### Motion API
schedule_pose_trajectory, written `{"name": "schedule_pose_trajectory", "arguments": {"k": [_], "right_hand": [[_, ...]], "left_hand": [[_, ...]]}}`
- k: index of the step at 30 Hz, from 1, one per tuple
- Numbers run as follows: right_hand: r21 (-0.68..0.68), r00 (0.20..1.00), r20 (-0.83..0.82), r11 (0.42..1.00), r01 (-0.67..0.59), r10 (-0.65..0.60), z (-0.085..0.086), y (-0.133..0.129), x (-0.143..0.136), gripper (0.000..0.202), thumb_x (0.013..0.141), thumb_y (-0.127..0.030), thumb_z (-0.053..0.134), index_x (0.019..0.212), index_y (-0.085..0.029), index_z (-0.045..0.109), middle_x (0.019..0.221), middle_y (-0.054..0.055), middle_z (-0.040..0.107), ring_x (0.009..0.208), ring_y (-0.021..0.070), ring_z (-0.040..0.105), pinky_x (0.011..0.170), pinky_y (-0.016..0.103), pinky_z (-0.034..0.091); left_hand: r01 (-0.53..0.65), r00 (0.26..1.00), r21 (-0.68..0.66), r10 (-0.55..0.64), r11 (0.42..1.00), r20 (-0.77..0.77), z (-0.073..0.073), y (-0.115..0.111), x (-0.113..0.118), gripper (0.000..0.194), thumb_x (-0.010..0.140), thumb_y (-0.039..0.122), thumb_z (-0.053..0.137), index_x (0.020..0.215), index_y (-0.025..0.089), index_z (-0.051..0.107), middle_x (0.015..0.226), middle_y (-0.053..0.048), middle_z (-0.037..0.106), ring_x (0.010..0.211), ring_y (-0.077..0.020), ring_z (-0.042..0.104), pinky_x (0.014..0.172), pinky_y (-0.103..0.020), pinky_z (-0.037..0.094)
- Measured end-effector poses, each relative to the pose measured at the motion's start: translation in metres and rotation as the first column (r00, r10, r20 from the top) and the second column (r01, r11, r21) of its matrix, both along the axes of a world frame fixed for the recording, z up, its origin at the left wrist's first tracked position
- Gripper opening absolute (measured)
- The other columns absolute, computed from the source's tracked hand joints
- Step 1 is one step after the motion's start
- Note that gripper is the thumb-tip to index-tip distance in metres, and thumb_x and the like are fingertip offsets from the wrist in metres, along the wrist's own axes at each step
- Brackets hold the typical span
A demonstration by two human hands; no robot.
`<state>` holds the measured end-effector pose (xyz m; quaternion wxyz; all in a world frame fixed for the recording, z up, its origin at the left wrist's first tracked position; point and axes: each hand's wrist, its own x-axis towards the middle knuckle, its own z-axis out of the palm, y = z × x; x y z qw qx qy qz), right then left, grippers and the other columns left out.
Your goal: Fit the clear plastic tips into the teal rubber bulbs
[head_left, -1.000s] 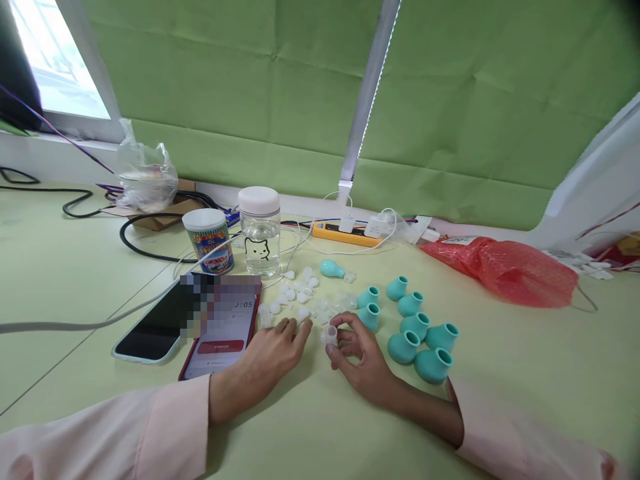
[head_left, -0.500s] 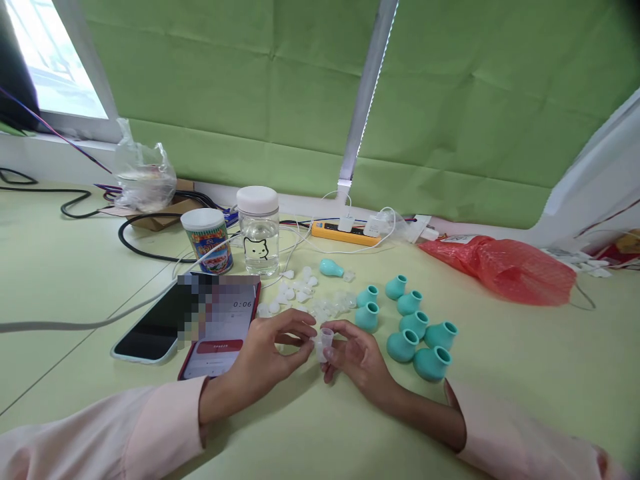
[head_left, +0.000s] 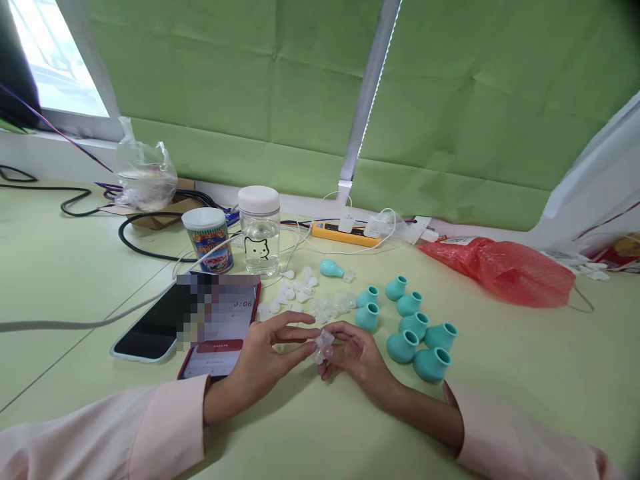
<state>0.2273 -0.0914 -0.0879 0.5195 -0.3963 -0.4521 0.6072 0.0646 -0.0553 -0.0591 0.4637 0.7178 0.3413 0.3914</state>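
Note:
Between my two hands, just above the table, is a small translucent plastic piece. My right hand is closed on it with thumb and fingers. The fingertips of my left hand pinch its left side. Beyond my hands lie several loose translucent white pieces and flat white pieces. Several open-necked teal bulbs stand to the right of my right hand. Farther back, a teal bulb lies on its side with a translucent piece at its tip.
Two phones lie left of my left hand. Behind them stand a printed cup and a lidded bottle. A yellow power strip with cables and a red plastic bag are at the back.
The translucent piece between my hands has tilted from upright, its wide opening turning to the right. My fingers have shifted slightly around it.

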Motion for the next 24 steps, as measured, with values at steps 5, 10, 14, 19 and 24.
{"name": "schedule_pose_trajectory", "arguments": {"k": [5, 10, 14, 19, 24], "right_hand": [[0.001, 1.000, -0.022, 1.000, 0.005, -0.005, -0.001, 0.001, 0.001, 0.030, 0.062, -0.031, 0.070, 0.081, -0.016, 0.052, 0.069, 0.000, 0.059, 0.051, 0.0116, 0.059, 0.050, 0.026, 0.051], [-0.028, 0.999, -0.043, 0.999, 0.027, -0.028, 0.000, 0.002, 0.002, 0.027, 0.063, -0.028, 0.070, 0.079, -0.015, 0.053, 0.067, 0.000, 0.060, 0.052, 0.0112, 0.059, 0.051, 0.025, 0.050], [-0.057, 0.995, -0.058, 0.995, 0.076, -0.079, 0.000, 0.001, 0.002, 0.026, 0.062, -0.027, 0.071, 0.077, -0.014, 0.054, 0.065, 0.000, 0.060, 0.054, 0.0110, 0.058, 0.052, 0.025, 0.050], [-0.070, 0.991, -0.053, 0.990, 0.122, -0.126, 0.001, -0.001, 0.000, 0.028, 0.060, -0.028, 0.072, 0.076, -0.014, 0.054, 0.064, 0.001, 0.061, 0.053, 0.0113, 0.057, 0.052, 0.026, 0.051], [0.017, 0.996, -0.054, 0.997, 0.078, -0.077, 0.002, -0.002, -0.001, 0.026, 0.061, -0.027, 0.071, 0.074, -0.016, 0.052, 0.068, 0.000, 0.060, 0.057, 0.0124, 0.059, 0.053, 0.026, 0.051]], "left_hand": [[0.040, 0.990, 0.369, 0.015, 0.929, -0.144, -0.009, -0.003, -0.003, 0.020, 0.077, 0.019, 0.055, 0.097, 0.018, 0.054, 0.090, -0.004, 0.069, 0.080, -0.0180, 0.066, 0.069, -0.026, 0.054], [0.221, 0.946, 0.632, -0.006, 0.743, -0.323, -0.011, -0.012, -0.007, 0.049, 0.081, 0.007, 0.041, 0.127, 0.019, 0.028, 0.115, -0.008, 0.057, 0.098, -0.0161, 0.058, 0.082, -0.025, 0.048], [0.226, 0.932, 0.469, -0.051, 0.854, -0.358, -0.010, -0.016, -0.009, 0.050, 0.080, 0.008, 0.041, 0.125, 0.022, 0.025, 0.120, -0.007, 0.052, 0.105, -0.0165, 0.052, 0.088, -0.030, 0.044], [0.178, 0.973, 0.170, -0.148, 0.969, -0.178, -0.008, -0.011, -0.011, 0.039, 0.080, 0.012, 0.046, 0.113, 0.023, 0.029, 0.113, -0.008, 0.057, 0.111, -0.0180, 0.047, 0.094, -0.036, 0.036], [0.228, 0.966, -0.115, -0.209, 0.967, 0.153, -0.011, -0.010, -0.009, 0.027, 0.084, 0.018, 0.044, 0.107, 0.023, 0.029, 0.105, -0.009, 0.062, 0.095, -0.0182, 0.057, 0.083, -0.035, 0.045]]}}
